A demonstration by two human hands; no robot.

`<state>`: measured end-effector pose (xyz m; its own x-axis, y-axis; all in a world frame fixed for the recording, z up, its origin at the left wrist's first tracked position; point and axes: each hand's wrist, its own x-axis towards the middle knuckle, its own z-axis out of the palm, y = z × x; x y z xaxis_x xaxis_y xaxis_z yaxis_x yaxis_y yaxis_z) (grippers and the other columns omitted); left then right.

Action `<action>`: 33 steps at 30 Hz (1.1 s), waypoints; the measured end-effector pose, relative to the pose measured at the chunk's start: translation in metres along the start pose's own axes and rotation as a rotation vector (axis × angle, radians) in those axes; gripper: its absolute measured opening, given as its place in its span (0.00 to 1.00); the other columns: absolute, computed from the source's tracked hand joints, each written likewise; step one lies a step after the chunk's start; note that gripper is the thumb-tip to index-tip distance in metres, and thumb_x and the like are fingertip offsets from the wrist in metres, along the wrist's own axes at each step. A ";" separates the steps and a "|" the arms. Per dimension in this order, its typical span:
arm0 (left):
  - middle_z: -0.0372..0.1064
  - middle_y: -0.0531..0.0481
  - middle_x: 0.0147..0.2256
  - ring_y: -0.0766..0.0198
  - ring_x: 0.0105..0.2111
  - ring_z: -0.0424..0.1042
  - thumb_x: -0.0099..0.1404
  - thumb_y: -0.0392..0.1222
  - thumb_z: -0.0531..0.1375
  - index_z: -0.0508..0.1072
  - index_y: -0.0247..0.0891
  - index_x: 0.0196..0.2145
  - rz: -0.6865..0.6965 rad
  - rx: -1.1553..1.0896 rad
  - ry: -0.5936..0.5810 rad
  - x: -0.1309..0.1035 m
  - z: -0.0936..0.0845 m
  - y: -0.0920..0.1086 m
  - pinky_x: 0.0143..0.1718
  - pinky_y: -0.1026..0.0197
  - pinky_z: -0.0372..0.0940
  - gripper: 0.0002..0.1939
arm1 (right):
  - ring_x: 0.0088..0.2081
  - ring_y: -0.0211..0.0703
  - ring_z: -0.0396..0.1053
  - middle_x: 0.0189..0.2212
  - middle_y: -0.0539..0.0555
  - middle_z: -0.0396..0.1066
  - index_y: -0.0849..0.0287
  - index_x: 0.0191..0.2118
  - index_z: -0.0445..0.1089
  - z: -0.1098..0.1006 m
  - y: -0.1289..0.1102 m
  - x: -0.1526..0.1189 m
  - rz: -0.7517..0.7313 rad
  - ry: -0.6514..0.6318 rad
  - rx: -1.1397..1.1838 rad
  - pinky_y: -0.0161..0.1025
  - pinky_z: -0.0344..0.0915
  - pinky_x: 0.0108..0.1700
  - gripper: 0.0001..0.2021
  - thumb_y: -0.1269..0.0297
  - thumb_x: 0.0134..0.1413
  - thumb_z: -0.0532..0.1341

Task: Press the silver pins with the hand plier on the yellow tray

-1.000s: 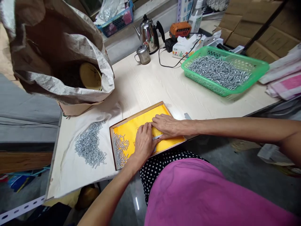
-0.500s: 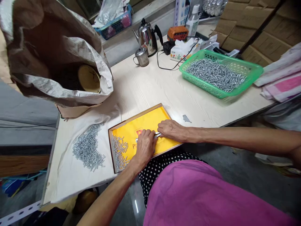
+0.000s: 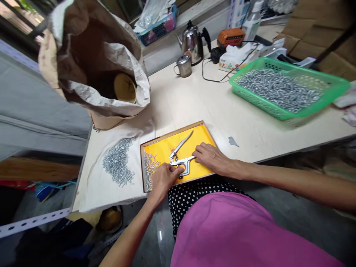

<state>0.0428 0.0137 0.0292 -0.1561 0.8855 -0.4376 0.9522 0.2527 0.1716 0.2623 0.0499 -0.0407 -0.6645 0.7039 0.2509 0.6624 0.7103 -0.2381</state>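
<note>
A pair of silver hand pliers [image 3: 182,162] with a spring lies over the yellow bottom of a shallow wooden tray [image 3: 178,129], its handles spread apart. My right hand [image 3: 210,157] is closed around the end of the lower handle. At the jaw end, the fingers of my left hand [image 3: 164,177] are pinched together; what is between them is hidden. Small silver metal pins [image 3: 150,163] lie scattered along the tray's left end, partly behind my left hand. Left of the tray, a heap of the same pins [image 3: 118,163] rests on a white cloth [image 3: 94,189].
A green basket [image 3: 258,102] full of similar pins stands at the right. Behind the heap is a large open sack [image 3: 105,107] with a round yellowish container [image 3: 125,88] inside. A metal kettle [image 3: 192,43], lidded cup [image 3: 184,66], orange battery [image 3: 230,37] and tissue box [image 3: 230,62] stand at the back.
The pliers' handles, previously hidden under my hands, now show spread apart. My left hand has shifted to the jaw end, away from my right hand. The camera view has turned left.
</note>
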 end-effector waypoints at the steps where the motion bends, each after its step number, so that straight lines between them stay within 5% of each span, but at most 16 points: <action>1: 0.69 0.50 0.21 0.61 0.25 0.67 0.61 0.59 0.61 0.75 0.39 0.22 -0.019 -0.027 -0.020 0.001 0.003 0.003 0.26 0.61 0.49 0.21 | 0.38 0.47 0.59 0.35 0.55 0.67 0.59 0.37 0.68 0.002 0.000 -0.002 -0.010 0.012 -0.010 0.42 0.53 0.38 0.03 0.69 0.63 0.58; 6: 0.70 0.51 0.21 0.63 0.25 0.69 0.62 0.50 0.61 0.77 0.38 0.23 -0.023 -0.114 -0.127 0.007 0.002 0.002 0.25 0.63 0.51 0.16 | 0.35 0.46 0.57 0.32 0.54 0.65 0.58 0.35 0.66 0.005 0.002 -0.004 -0.072 0.069 -0.012 0.42 0.51 0.37 0.06 0.73 0.64 0.55; 13: 0.76 0.36 0.39 0.55 0.40 0.75 0.65 0.35 0.57 0.80 0.32 0.37 0.242 0.262 -0.058 -0.005 -0.010 0.007 0.36 0.61 0.61 0.11 | 0.33 0.45 0.57 0.31 0.53 0.64 0.57 0.34 0.63 0.006 -0.004 -0.004 -0.108 0.061 0.086 0.41 0.51 0.36 0.08 0.73 0.66 0.52; 18: 0.69 0.50 0.23 0.65 0.24 0.68 0.68 0.48 0.58 0.78 0.33 0.29 0.169 -0.077 -0.370 0.002 -0.020 -0.012 0.26 0.65 0.56 0.17 | 0.33 0.44 0.58 0.31 0.53 0.63 0.57 0.34 0.63 0.005 -0.003 -0.007 -0.091 0.041 0.164 0.41 0.52 0.37 0.09 0.71 0.68 0.51; 20: 0.69 0.51 0.24 0.65 0.25 0.68 0.69 0.48 0.57 0.77 0.34 0.29 0.129 -0.092 -0.280 0.002 -0.023 -0.028 0.26 0.65 0.55 0.17 | 0.33 0.44 0.58 0.31 0.53 0.63 0.58 0.34 0.63 0.007 -0.001 -0.008 -0.078 0.044 0.174 0.41 0.52 0.36 0.10 0.69 0.68 0.51; 24: 0.73 0.46 0.38 0.62 0.37 0.73 0.71 0.40 0.54 0.78 0.37 0.35 -0.031 0.130 0.112 -0.009 -0.024 -0.063 0.33 0.64 0.58 0.13 | 0.33 0.45 0.59 0.30 0.53 0.63 0.58 0.34 0.64 0.012 0.002 -0.010 -0.054 0.062 0.141 0.41 0.52 0.36 0.10 0.66 0.69 0.51; 28: 0.72 0.47 0.44 0.62 0.40 0.74 0.71 0.44 0.55 0.76 0.42 0.45 -0.078 0.160 0.204 -0.015 -0.034 -0.096 0.37 0.63 0.60 0.12 | 0.33 0.45 0.60 0.30 0.53 0.64 0.58 0.34 0.65 0.015 0.002 -0.010 -0.053 0.058 0.111 0.42 0.53 0.36 0.11 0.64 0.69 0.51; 31: 0.72 0.45 0.45 0.58 0.41 0.73 0.73 0.46 0.52 0.76 0.39 0.42 -0.223 0.214 0.351 -0.005 -0.044 -0.119 0.37 0.62 0.60 0.15 | 0.33 0.45 0.60 0.30 0.54 0.64 0.58 0.34 0.65 0.014 0.003 -0.011 -0.045 0.038 0.073 0.42 0.53 0.37 0.12 0.63 0.69 0.50; 33: 0.72 0.43 0.45 0.56 0.42 0.73 0.73 0.47 0.52 0.77 0.37 0.40 -0.300 0.255 0.350 0.005 -0.045 -0.133 0.36 0.60 0.60 0.16 | 0.34 0.46 0.60 0.31 0.55 0.65 0.58 0.34 0.66 0.012 0.003 -0.011 -0.044 0.020 0.059 0.43 0.53 0.37 0.12 0.64 0.69 0.50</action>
<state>-0.0966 0.0021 0.0439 -0.4688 0.8768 -0.1064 0.8789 0.4511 -0.1552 0.2672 0.0446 -0.0556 -0.6847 0.6724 0.2811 0.6113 0.7399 -0.2809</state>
